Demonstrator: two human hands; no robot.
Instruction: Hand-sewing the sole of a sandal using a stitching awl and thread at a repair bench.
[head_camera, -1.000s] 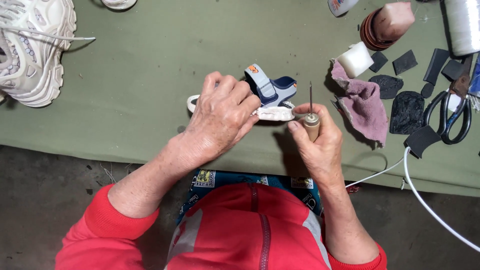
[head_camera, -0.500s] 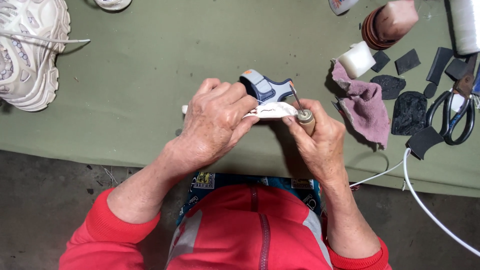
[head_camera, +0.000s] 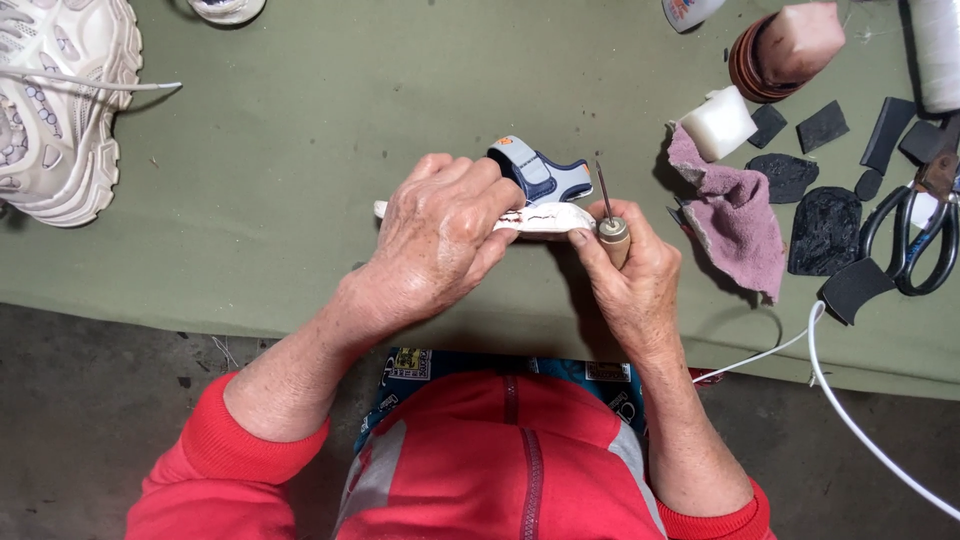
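My left hand grips a small child's sandal with grey and navy straps and a white sole, holding it on its side above the green cloth-covered table. My right hand holds a wooden-handled awl, its metal point standing up beside the heel end of the sandal. My right thumb presses against the edge of the white sole. Most of the sole lies hidden under my left fingers.
A white sneaker lies at the far left. To the right are a pink rag, a white block, several black rubber pieces, black-handled scissors, a round tin and a white cord.
The awl was upright, then tipped toward the sole half a second ago, and now stands upright again beside the heel. My left hand keeps its grip on the sandal.
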